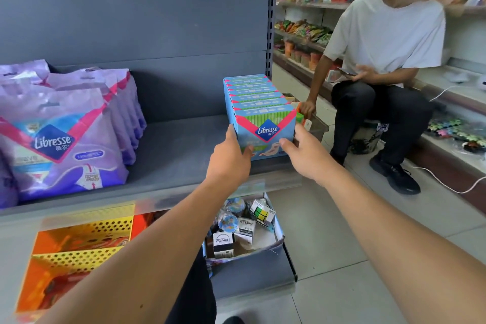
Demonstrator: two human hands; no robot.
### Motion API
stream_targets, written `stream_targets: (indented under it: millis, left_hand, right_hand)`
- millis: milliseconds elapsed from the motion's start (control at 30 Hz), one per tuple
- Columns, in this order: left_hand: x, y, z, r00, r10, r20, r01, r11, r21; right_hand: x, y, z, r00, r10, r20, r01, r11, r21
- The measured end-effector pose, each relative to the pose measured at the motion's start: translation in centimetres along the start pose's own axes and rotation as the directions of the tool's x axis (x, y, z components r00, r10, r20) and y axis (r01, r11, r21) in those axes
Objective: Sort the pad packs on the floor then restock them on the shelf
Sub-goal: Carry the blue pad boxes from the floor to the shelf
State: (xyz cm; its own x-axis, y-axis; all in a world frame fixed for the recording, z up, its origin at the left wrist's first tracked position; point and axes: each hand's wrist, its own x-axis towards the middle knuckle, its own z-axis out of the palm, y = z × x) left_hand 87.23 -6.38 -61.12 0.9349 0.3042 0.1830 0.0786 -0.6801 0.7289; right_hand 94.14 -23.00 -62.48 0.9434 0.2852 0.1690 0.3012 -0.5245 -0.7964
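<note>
A row of several blue Libresse pad boxes [259, 102] stands on the grey shelf [173, 150] at its right end, one behind another. My left hand [230, 158] grips the left side of the front box, thumb on its face. My right hand [305, 150] grips the right side of the same box. At the left end of the shelf stands a row of purple Libresse pad packs [65, 137], upright and leaning together.
The middle of the shelf between the two rows is bare. Below it, an open cardboard box [276, 244] of small toys and a yellow-orange perforated rack [79, 250]. A person in a white shirt [386, 34] sits to the right, hand on a bin. White cable on the floor.
</note>
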Motion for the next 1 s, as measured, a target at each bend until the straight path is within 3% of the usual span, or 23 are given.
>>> stream_targets:
  millis: [433, 633, 800, 1000]
  left_hand:
    - [-0.8, 0.7, -0.4, 1.0, 0.002, -0.009, -0.002, 1.0, -0.029]
    - [-3.3, 1.4, -0.9, 0.999, -0.003, -0.054, 0.005, 0.999, 0.037]
    - [-6.3, 2.3, -1.3, 0.953, 0.234, -0.194, -0.197, 0.961, 0.193]
    - [-9.9, 6.3, 0.2, 0.871, 0.49, -0.043, -0.438, 0.813, 0.385]
  right_hand:
    - [-0.4, 0.3, 0.0, 1.0, -0.011, -0.005, 0.01, 0.998, -0.061]
    - [-2.8, 0.1, -1.1, 1.0, -0.008, 0.015, 0.01, 0.995, -0.098]
    - [-7.0, -1.2, -2.8, 0.997, -0.066, -0.051, 0.048, 0.952, -0.301]
    - [-13.8, -1.9, -6.7, 0.969, -0.225, -0.099, 0.126, 0.802, -0.584]
